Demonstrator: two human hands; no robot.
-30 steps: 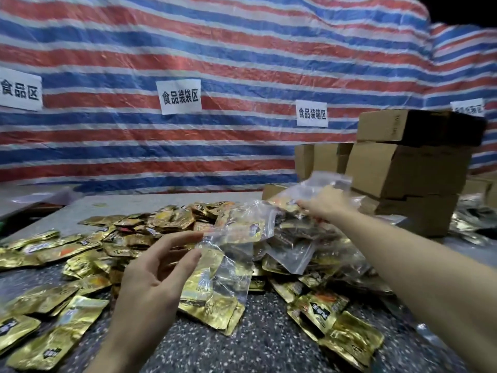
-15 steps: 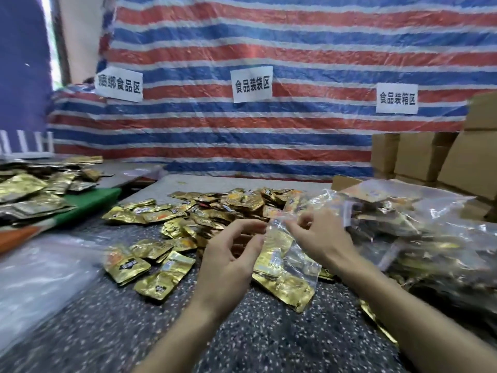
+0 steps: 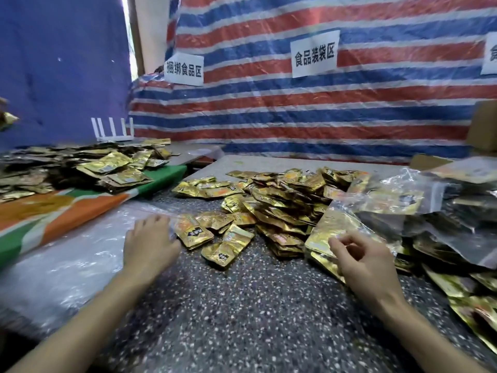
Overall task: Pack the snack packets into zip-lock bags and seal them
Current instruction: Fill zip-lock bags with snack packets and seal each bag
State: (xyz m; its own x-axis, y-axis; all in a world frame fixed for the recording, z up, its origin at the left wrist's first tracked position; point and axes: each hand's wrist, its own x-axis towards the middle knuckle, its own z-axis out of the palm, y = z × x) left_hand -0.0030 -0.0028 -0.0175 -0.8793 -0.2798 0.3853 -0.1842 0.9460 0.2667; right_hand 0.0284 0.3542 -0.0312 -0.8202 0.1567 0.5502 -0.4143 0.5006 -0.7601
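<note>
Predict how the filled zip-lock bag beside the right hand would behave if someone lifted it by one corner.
The filled zip-lock bag would probably sag and fold: its clear film looks thin and wrinkled. The flat gold packets inside may slide toward the low end. A push would likely slide it across the speckled table, since the film looks glossy.

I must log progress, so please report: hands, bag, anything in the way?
Left hand open, on the empty bags. Right hand curled at the filled bag, grip unclear. Loose packets between the hands.
</note>
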